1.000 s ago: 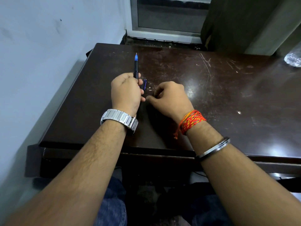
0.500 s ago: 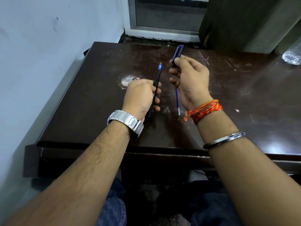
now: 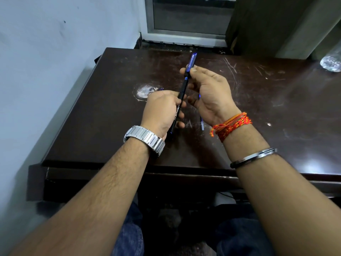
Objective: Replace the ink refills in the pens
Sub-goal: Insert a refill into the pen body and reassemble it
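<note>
My left hand (image 3: 162, 109) grips the black barrel of a pen (image 3: 181, 93) that slants up and to the right over the dark table (image 3: 103, 115). My right hand (image 3: 210, 91) pinches a blue pen cap (image 3: 191, 62) between thumb and forefinger, set on the pen's upper end. A thin blue refill (image 3: 202, 122) runs under my right palm; only its lower part shows below the wrist, and I cannot tell whether the hand holds it or it lies on the table.
A white worn patch (image 3: 145, 90) marks the table left of my hands, with a small blue piece at its right edge. A clear plastic bottle (image 3: 332, 61) sits at the far right. A wall runs along the left, a window frame at the back.
My right hand came up from the table with the blue cap and moved it left onto the pen's tip. My left hand tilted the pen to the right and drew nearer.
</note>
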The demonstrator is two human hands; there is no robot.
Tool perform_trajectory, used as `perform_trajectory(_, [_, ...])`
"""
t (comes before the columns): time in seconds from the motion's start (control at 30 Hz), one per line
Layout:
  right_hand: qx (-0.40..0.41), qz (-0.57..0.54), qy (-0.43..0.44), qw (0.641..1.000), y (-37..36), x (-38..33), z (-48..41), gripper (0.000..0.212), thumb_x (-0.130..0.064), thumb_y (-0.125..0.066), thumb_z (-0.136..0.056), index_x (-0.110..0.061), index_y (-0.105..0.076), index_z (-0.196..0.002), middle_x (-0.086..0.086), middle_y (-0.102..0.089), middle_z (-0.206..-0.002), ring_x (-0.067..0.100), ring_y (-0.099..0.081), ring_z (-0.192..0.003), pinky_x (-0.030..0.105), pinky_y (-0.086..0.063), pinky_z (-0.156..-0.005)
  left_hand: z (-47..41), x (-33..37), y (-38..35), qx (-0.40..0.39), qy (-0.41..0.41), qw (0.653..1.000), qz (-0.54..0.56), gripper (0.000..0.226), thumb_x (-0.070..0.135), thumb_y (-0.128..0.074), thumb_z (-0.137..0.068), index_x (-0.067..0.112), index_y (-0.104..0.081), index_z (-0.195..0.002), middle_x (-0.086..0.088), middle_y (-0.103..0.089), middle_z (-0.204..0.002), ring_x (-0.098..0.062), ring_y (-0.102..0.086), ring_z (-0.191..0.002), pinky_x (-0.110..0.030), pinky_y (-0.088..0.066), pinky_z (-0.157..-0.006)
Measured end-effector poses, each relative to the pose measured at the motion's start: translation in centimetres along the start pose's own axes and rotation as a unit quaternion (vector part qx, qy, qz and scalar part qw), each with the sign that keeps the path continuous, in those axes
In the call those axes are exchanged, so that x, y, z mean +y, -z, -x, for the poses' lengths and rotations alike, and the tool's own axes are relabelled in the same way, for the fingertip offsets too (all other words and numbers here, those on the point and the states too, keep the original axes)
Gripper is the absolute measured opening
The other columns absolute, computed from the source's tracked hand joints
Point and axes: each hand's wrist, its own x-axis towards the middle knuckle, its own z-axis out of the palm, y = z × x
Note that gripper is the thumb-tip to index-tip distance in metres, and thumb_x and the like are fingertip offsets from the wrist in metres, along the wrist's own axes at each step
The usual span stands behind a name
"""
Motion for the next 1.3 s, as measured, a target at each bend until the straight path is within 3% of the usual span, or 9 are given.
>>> perform_trajectory(0.13, [-0.041, -0.033, -0.022, 0.998, -0.4, 0.0, 0.4, 0.018, -0.005, -0.051, -0.099, -0.007, -0.064, -0.110, 0.003, -0.071, -0.091, 0.008, -0.048, -0.052, 0.029, -0.039, -0.053, 0.1, 0.2, 0.0, 0.006, -0.009, 1.000, 0.024, 0.023, 0.001, -0.051, -0.088, 0.011, -0.072, -0.085, -0.003, -0.063, -0.068, -0.013, -0.049, -0.047, -0.021, -0.037, -0.036])
perform_trajectory(0.33, [-0.104, -0.032, -0.014, 0.994, -0.4, 0.2, 0.5, 0.050, 0.002, -0.040, -0.101, -0.035, -0.050, -0.132, 0.005, -0.063, -0.088, 0.012, -0.047, -0.053, 0.025, -0.043, -0.044, 0.4, 0.6, -0.3, 0.012, 0.020, 0.995, 0.096, 0.022, 0.004, -0.050, -0.093, 0.009, -0.070, -0.103, -0.001, -0.063, -0.077, -0.008, -0.042, -0.045, -0.015, -0.026, -0.037])
perform_trajectory(0.53, [-0.100, 0.006, 0.014, 0.995, -0.4, 0.5, 0.1, 0.051, 0.007, -0.038, -0.100, -0.025, -0.049, -0.138, 0.006, -0.059, -0.088, 0.012, -0.046, -0.058, 0.026, -0.043, -0.051, 0.7, 0.6, -0.6, 0.023, 0.017, 0.995, 0.097, 0.024, 0.002, -0.047, -0.096, 0.004, -0.067, -0.110, -0.002, -0.059, -0.075, -0.007, -0.034, -0.045, -0.013, -0.019, -0.036])
perform_trajectory(0.73, [-0.096, -0.007, 0.029, 0.995, -0.5, 0.9, 0.0, 0.051, 0.010, -0.037, -0.098, -0.019, -0.048, -0.139, 0.006, -0.058, -0.080, 0.013, -0.053, -0.062, 0.021, -0.047, -0.053, 0.7, 0.3, -0.7, 0.027, -0.016, 0.998, 0.052, 0.028, 0.004, -0.047, -0.098, 0.015, -0.069, -0.085, -0.010, -0.048, -0.083, -0.009, -0.031, -0.046, -0.013, -0.019, -0.036])
perform_trajectory(0.97, [-0.102, -0.010, 0.029, 0.994, -0.7, 1.2, -0.1, 0.050, 0.011, -0.039, -0.098, -0.017, -0.050, -0.137, 0.007, -0.059, -0.082, 0.014, -0.055, -0.067, 0.021, -0.049, -0.057, 0.5, 0.1, -0.1, 0.033, -0.012, 0.997, 0.070, 0.024, 0.003, -0.049, -0.097, 0.013, -0.069, -0.088, -0.007, -0.054, -0.076, -0.003, -0.038, -0.038, -0.013, -0.022, -0.035])
perform_trajectory(1.17, [-0.082, 0.006, 0.024, 0.996, -0.6, 1.5, 0.2, 0.048, -0.002, -0.052, -0.099, -0.020, -0.043, -0.143, 0.009, -0.059, -0.088, 0.014, -0.054, -0.060, 0.025, -0.049, -0.049, -0.3, -0.1, -0.2, 0.039, -0.021, 0.997, 0.057, 0.022, 0.007, -0.052, -0.096, 0.014, -0.072, -0.095, -0.003, -0.062, -0.069, -0.009, -0.045, -0.047, -0.019, -0.033, -0.039])
perform_trajectory(1.23, [-0.050, 0.026, 0.013, 0.998, -0.6, 1.8, 0.3, 0.045, -0.009, -0.063, -0.095, -0.010, -0.046, -0.136, 0.009, -0.059, -0.084, 0.012, -0.053, -0.057, 0.025, -0.049, -0.053, -0.7, -0.3, -0.1, 0.047, -0.039, 0.997, 0.036, 0.020, 0.010, -0.055, -0.095, 0.014, -0.074, -0.091, -0.004, -0.066, -0.070, -0.015, -0.054, -0.054, -0.023, -0.039, -0.043])
perform_trajectory(1.3, [-0.039, 0.071, 0.007, 0.997, -0.6, 2.1, 0.5, 0.028, -0.015, -0.071, -0.090, -0.003, -0.059, -0.113, 0.013, -0.063, -0.084, 0.012, -0.056, -0.057, 0.026, -0.050, -0.057, -1.0, -0.6, 0.1, 0.063, -0.064, 0.996, 0.005, 0.018, 0.012, -0.058, -0.093, 0.015, -0.076, -0.090, -0.005, -0.072, -0.074, -0.019, -0.065, -0.064, -0.027, -0.048, -0.050])
